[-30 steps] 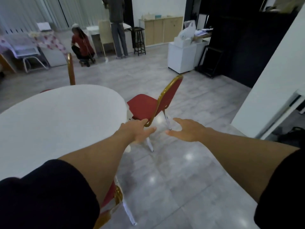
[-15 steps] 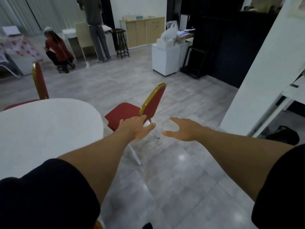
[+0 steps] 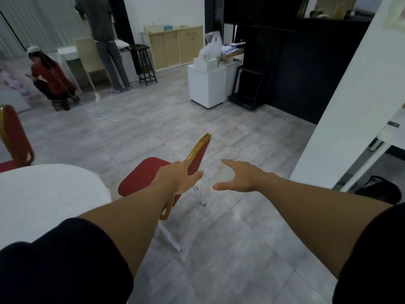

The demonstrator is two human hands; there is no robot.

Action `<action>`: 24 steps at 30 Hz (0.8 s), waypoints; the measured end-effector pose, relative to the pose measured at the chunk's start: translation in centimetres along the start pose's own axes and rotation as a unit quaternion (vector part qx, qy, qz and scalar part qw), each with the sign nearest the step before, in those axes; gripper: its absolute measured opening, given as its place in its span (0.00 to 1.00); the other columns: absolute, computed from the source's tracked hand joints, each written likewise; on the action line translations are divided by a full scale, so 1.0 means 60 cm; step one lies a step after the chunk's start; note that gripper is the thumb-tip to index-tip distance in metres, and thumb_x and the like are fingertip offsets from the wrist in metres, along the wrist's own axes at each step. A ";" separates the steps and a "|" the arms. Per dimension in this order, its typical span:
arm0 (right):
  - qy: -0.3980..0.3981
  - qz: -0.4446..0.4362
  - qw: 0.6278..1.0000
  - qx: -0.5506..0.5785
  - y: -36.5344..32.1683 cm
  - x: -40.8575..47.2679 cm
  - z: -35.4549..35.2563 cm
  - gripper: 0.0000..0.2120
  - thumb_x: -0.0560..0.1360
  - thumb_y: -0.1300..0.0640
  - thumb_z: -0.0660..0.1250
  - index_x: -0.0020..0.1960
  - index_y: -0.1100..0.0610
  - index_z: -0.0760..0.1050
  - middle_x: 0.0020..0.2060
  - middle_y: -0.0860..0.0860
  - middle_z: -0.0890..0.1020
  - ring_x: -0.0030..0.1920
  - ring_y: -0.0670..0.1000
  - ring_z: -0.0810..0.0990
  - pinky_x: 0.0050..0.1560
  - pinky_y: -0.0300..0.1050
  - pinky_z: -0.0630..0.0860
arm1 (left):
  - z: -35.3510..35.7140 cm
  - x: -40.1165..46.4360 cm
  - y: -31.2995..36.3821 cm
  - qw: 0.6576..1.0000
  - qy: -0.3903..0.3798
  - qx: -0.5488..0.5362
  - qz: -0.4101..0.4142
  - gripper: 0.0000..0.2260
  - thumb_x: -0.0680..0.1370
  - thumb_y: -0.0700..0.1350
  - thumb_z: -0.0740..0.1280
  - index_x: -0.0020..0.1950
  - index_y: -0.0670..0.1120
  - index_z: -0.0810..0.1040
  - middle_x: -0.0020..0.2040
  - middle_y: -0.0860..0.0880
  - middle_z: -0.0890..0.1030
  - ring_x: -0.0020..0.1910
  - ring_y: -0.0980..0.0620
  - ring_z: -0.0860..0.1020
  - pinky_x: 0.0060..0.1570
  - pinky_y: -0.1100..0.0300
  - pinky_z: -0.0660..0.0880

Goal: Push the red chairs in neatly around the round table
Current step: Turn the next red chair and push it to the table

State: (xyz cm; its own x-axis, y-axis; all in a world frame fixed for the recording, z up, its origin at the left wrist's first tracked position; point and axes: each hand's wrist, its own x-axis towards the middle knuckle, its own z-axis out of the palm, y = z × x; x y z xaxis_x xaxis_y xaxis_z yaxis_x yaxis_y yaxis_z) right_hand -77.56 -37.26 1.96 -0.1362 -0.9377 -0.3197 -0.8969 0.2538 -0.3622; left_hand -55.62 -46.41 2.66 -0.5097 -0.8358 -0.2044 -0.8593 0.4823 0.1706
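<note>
Both forearms reach forward out of dark sleeves; left hand (image 3: pixel 178 177) lies against the backrest of the nearer red chair (image 3: pixel 143 176), fingers spread along its gold edge, thumb behind, not clearly clamped; right hand (image 3: pixel 237 177) hangs free just beside it, fingers splayed, touching nothing. The chair stands on the grey tiled floor (image 3: pixel 219 249) close to the round tabletop (image 3: pixel 43 194), seat turned toward it, white legs showing below. A second red chair (image 3: pixel 15 137) stands at the tabletop's far left edge, backrest upright. Farther off, a white cabinet (image 3: pixel 207 86) carrying a plastic bag (image 3: pixel 211 48); a black stool (image 3: pixel 145 64); one person crouched and another standing at the back.
</note>
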 end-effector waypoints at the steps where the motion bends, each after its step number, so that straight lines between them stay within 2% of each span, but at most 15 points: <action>1: -0.002 -0.001 1.000 0.000 0.009 0.017 -0.004 0.59 0.63 0.19 0.69 0.85 0.44 0.52 0.84 0.51 0.62 0.81 0.57 0.63 0.77 0.62 0.64 | 0.002 0.017 0.003 1.000 -0.002 0.000 -0.002 0.37 0.79 0.74 0.51 0.77 0.50 0.68 0.65 0.44 0.81 0.59 0.40 0.82 0.59 0.41 0.79; 7: -0.018 -0.041 0.999 -0.022 0.077 0.164 -0.071 0.57 0.67 0.25 0.74 0.85 0.45 0.52 0.84 0.51 0.61 0.82 0.57 0.61 0.78 0.60 0.63 | 0.007 0.155 0.037 0.999 -0.001 -0.022 -0.044 0.37 0.78 0.74 0.53 0.77 0.49 0.67 0.66 0.44 0.80 0.60 0.40 0.81 0.60 0.40 0.77; 12: -0.048 -0.093 0.993 -0.056 0.108 0.289 -0.124 0.57 0.66 0.28 0.76 0.85 0.45 0.52 0.83 0.52 0.62 0.81 0.57 0.63 0.77 0.60 0.64 | 0.010 0.248 0.064 0.992 -0.015 -0.064 -0.109 0.38 0.80 0.71 0.58 0.81 0.47 0.63 0.73 0.43 0.75 0.67 0.40 0.78 0.65 0.41 0.75; 16: -0.064 -0.135 0.986 -0.069 0.112 0.381 -0.160 0.54 0.67 0.32 0.79 0.84 0.46 0.56 0.80 0.53 0.68 0.78 0.58 0.68 0.74 0.58 0.68 | 0.016 0.304 0.056 0.984 -0.005 -0.097 -0.150 0.36 0.78 0.70 0.62 0.77 0.46 0.67 0.69 0.44 0.78 0.64 0.40 0.79 0.63 0.42 0.75; 21: -0.108 -0.176 0.972 -0.113 0.100 0.496 -0.144 0.58 0.66 0.33 0.80 0.85 0.47 0.53 0.82 0.53 0.64 0.80 0.58 0.64 0.77 0.61 0.63 | 0.051 0.356 0.028 0.966 -0.025 -0.138 -0.217 0.40 0.77 0.70 0.65 0.80 0.46 0.65 0.73 0.43 0.74 0.69 0.39 0.76 0.68 0.40 0.72; 24: -0.133 -0.207 0.960 -0.130 0.077 0.564 -0.124 0.59 0.64 0.35 0.82 0.85 0.46 0.54 0.81 0.53 0.67 0.79 0.57 0.65 0.77 0.60 0.64 | 0.083 0.385 -0.001 0.954 -0.045 -0.165 -0.245 0.41 0.75 0.71 0.65 0.80 0.48 0.65 0.74 0.44 0.74 0.70 0.40 0.75 0.68 0.39 0.71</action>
State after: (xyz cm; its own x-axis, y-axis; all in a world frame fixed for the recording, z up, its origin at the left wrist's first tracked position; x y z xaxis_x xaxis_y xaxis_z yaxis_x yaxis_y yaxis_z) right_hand -89.45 -69.55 -4.04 0.3357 -0.8428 -0.4207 -0.9307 -0.2279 -0.2860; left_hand -67.54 -64.43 -6.87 -0.0651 -0.9064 -0.4173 -0.9422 -0.0819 0.3250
